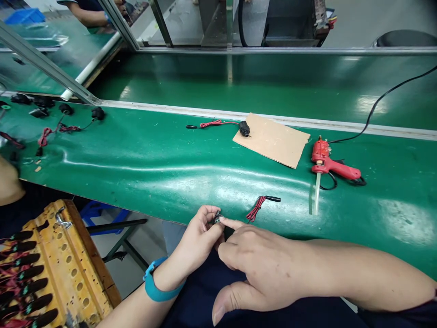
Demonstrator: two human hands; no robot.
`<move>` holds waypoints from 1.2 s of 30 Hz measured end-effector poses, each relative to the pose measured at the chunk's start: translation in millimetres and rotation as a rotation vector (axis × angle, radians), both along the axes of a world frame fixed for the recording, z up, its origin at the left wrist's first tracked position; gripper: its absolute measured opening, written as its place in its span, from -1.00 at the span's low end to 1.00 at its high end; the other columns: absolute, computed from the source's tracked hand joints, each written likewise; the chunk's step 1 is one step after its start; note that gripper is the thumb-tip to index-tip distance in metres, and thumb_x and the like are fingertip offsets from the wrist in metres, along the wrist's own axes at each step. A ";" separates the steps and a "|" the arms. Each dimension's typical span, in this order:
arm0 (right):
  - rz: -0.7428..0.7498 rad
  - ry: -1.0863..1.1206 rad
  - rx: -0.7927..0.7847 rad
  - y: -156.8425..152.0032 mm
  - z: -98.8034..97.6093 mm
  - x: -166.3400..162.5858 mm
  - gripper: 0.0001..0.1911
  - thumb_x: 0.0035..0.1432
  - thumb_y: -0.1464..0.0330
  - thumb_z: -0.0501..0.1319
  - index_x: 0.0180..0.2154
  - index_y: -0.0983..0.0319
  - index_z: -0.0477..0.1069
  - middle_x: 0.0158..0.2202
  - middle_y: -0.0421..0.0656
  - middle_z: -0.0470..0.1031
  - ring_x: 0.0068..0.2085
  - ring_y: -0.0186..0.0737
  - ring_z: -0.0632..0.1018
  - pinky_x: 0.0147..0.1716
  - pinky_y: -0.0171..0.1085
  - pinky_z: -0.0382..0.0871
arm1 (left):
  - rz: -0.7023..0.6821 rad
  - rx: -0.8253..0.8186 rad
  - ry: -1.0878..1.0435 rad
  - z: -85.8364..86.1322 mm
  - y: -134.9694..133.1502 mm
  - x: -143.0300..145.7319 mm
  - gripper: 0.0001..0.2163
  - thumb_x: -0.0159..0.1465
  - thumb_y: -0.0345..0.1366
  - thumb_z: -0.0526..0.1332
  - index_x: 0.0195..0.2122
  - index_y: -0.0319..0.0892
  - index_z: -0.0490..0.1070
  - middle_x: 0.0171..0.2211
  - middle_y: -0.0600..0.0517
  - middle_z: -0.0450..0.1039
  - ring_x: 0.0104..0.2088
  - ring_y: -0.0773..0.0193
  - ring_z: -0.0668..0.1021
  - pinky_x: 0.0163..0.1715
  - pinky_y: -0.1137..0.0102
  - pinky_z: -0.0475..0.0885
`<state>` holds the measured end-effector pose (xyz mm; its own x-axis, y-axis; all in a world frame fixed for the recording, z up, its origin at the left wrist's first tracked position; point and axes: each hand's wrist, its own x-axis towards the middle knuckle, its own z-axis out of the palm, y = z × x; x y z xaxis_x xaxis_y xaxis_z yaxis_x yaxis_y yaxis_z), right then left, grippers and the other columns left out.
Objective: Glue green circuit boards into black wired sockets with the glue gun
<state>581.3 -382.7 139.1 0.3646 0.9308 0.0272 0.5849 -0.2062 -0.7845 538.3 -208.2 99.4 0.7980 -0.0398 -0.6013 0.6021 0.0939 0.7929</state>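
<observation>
At the near edge of the green belt [170, 164], my left hand [198, 239] pinches a small black part [217, 219] between thumb and fingers. My right hand [259, 264] meets it from the right, its index fingertip pressed on the same part and the other fingers curled. Red and black wires [256, 208] ending in a black plug lie on the belt just beyond my right hand; whether they join the held part is hidden.
A red glue gun [332, 166] with a glue stick and black cord lies at the right. A cardboard sheet [273, 140] carries a black socket with red wire [244, 129]. More sockets [64, 109] sit far left. A yellow perforated rack [64, 264] holds several parts.
</observation>
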 end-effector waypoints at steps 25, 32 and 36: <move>-0.050 -0.429 -0.018 13.5 -11.9 -27.9 -0.03 0.23 -0.33 -0.07 -0.16 0.48 0.55 -0.40 0.13 0.61 -0.31 0.08 0.62 0.18 0.14 0.26 | 0.031 0.200 -0.084 -7.6 -8.0 -2.9 -0.63 0.11 -0.33 0.32 -0.05 -0.18 0.36 -0.19 -0.06 0.55 -0.16 0.11 0.59 -0.12 0.24 0.46; -0.006 -0.412 -0.040 5.7 -4.6 -24.4 -0.13 0.26 -0.29 -0.03 -0.23 0.40 0.56 -0.48 0.01 0.59 -0.43 -0.04 0.58 0.24 0.10 0.21 | 0.040 0.130 -0.018 0.2 -8.3 -2.7 -0.65 0.12 -0.34 0.30 -0.04 -0.14 0.37 -0.17 -0.03 0.54 -0.28 0.20 0.61 -0.35 0.38 0.47; 0.037 -0.443 -0.030 7.6 -8.0 -23.1 -0.18 0.26 -0.28 0.00 -0.30 0.36 0.56 -0.52 -0.02 0.57 -0.45 -0.04 0.58 0.25 0.11 0.19 | 0.041 0.126 -0.015 -0.9 -7.7 -3.9 -0.66 0.11 -0.36 0.30 -0.06 -0.14 0.36 -0.19 -0.02 0.54 -0.28 0.21 0.61 -0.36 0.39 0.47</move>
<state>558.2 -375.1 131.1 0.2905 0.9457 0.1461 0.8704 -0.1977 -0.4509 534.4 -215.9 98.4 0.8066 0.0686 -0.5871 0.5875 0.0170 0.8090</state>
